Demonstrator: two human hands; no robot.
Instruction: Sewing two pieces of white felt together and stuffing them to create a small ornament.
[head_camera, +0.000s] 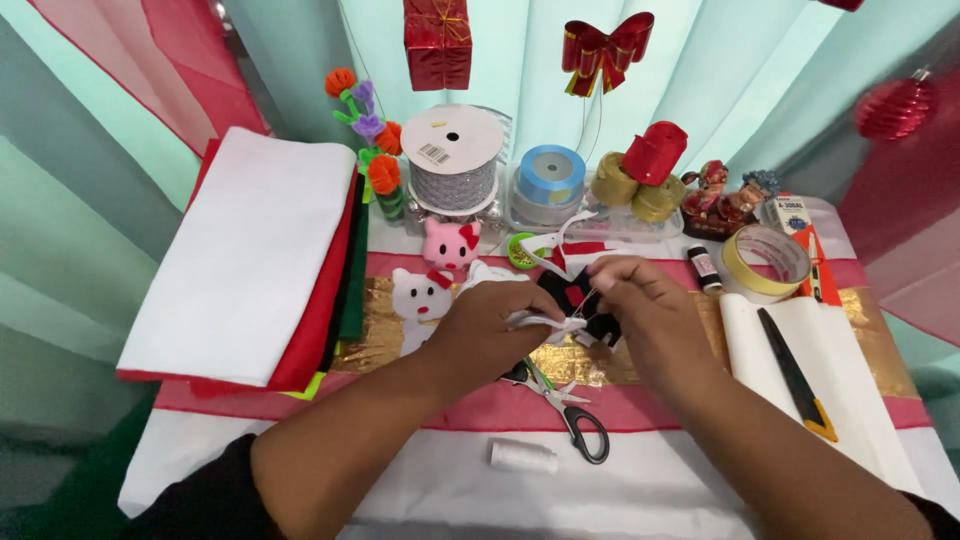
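On the table (640, 490), past the stacked felt sheets (250, 260), both hands meet. The left hand (480, 335) pinches the small white bow (560, 326) while the right hand (640, 295), fingers closed, holds thread; keeping it taut would steady stitches.

White barcode label (433, 154) on the round top face of the silver ribbon spool (453, 160), far centre of the bench (700, 490). Flat orange-and-white carton (797, 235) with a white label panel, far right, beside the tape roll (766, 262).
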